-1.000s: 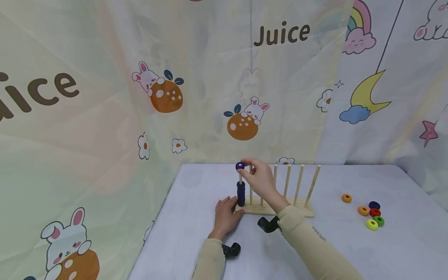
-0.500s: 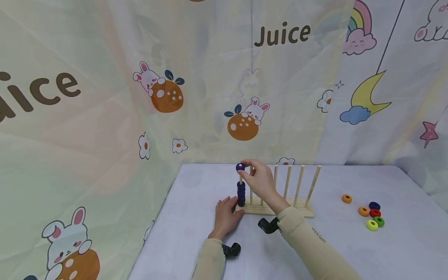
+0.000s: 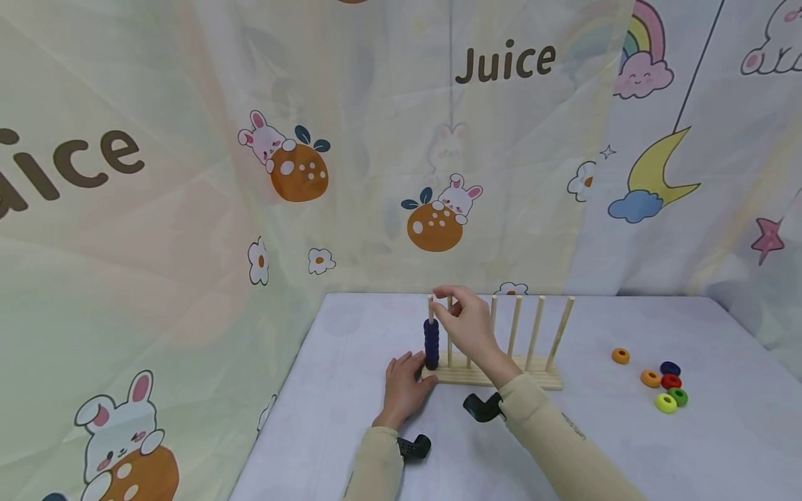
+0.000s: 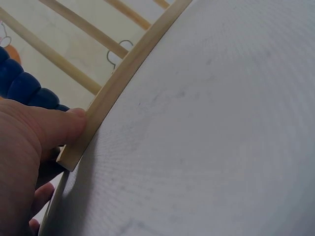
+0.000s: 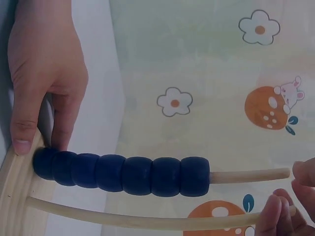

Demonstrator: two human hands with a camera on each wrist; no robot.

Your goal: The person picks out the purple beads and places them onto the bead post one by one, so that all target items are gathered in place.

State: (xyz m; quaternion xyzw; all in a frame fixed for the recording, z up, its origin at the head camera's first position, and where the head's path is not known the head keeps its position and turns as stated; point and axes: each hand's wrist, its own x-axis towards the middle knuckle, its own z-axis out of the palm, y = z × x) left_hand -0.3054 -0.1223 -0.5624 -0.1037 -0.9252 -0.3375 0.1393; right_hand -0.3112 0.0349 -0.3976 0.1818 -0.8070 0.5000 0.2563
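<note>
A pale wooden peg rack [image 3: 495, 376] with a row of upright pegs stands on the table. Its leftmost peg [image 5: 248, 175] carries a stack of dark blue beads [image 5: 138, 175], the bare tip showing above them. My left hand [image 3: 404, 388] grips the left end of the base, thumb [image 4: 66, 125] on the near side and fingers behind, partly hidden. Up at the top of the leftmost peg, my right hand [image 3: 466, 321] has thumb and forefinger parted with no bead between them. In the right wrist view its fingertips [image 5: 269, 214] are beside the peg tips.
Loose beads lie to the right on the white table: two orange ones [image 3: 620, 355], a dark blue one [image 3: 670, 367], a red one [image 3: 671, 380], a green one [image 3: 679, 396] and a yellow one [image 3: 665, 403]. A printed curtain [image 3: 376, 174] hangs behind.
The dark blue bead that my right hand pinched at the peg's top has dropped onto the stack, which is taller now. The right fingers have parted; the left hand stays put.
</note>
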